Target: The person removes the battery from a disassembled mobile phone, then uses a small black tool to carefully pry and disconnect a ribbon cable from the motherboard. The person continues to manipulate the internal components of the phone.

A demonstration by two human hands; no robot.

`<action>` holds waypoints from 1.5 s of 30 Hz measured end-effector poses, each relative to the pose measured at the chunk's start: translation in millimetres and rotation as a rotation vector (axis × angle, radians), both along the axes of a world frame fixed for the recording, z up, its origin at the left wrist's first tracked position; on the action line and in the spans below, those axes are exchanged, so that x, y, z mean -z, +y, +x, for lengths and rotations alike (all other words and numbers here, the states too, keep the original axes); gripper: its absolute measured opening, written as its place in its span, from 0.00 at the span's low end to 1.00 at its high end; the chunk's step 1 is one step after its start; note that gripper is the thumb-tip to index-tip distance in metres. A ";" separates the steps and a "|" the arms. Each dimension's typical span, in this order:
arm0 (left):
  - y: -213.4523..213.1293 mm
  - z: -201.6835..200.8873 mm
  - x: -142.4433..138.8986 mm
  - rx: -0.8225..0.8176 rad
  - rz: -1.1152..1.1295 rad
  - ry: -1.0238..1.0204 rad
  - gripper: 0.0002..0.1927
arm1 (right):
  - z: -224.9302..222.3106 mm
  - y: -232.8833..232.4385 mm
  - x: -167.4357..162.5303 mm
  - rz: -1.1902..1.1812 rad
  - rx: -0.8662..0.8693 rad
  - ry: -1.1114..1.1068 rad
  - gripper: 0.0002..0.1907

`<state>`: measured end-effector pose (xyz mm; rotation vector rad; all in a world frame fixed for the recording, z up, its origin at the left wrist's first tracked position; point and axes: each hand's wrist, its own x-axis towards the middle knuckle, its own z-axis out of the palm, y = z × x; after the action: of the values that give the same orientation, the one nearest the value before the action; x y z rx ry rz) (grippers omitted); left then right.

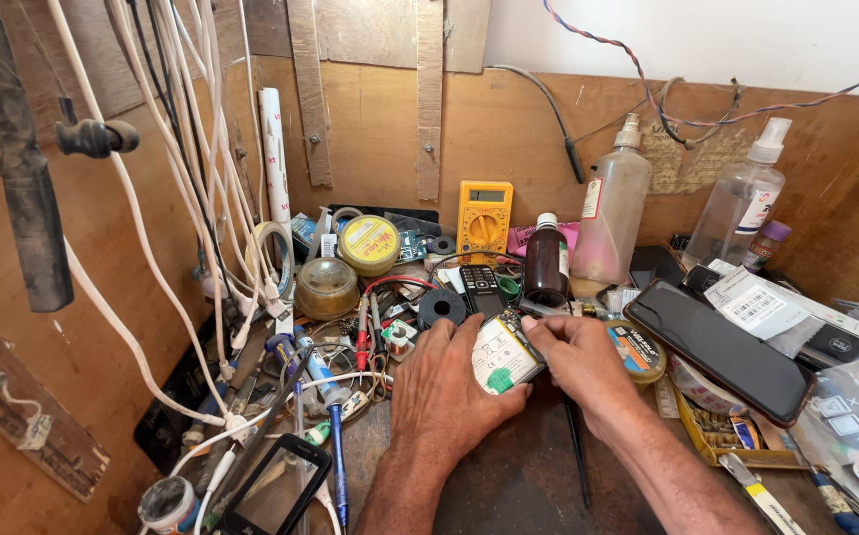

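Both forearms are reaching toward twelve o'clock; the left hand (pixel 439 381) and right hand (pixel 580 359) are curling, fingertips meeting.

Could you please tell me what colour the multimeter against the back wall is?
The multimeter is yellow; head view.

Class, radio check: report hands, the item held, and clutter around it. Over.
Left hand and right hand both grip the small white battery pack. Black phone right, red probe left, brown bottle behind.
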<state>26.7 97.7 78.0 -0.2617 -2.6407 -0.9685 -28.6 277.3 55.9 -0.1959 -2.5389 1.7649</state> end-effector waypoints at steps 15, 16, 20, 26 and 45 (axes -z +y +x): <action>1.8 2.5 1.2 0.027 0.029 0.135 0.43 | -3.7 3.7 6.4 -0.245 -0.071 0.033 0.14; 1.9 2.5 0.8 0.017 0.027 0.136 0.43 | -1.4 1.2 4.8 -0.264 -0.074 0.041 0.14; 3.9 1.8 -0.1 -0.003 0.044 0.078 0.43 | 10.0 -4.9 -0.7 -0.298 -0.090 0.071 0.20; 2.3 3.4 -0.3 0.005 0.047 0.072 0.44 | 11.9 -16.2 -2.7 -0.170 -0.017 0.155 0.15; 3.7 5.0 1.1 0.030 0.057 0.167 0.41 | 16.6 14.3 -1.2 -0.486 -0.212 0.009 0.18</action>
<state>31.7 101.5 76.9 -0.3534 -2.4607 -0.9852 -12.1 291.7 57.1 0.0714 -2.1442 2.4307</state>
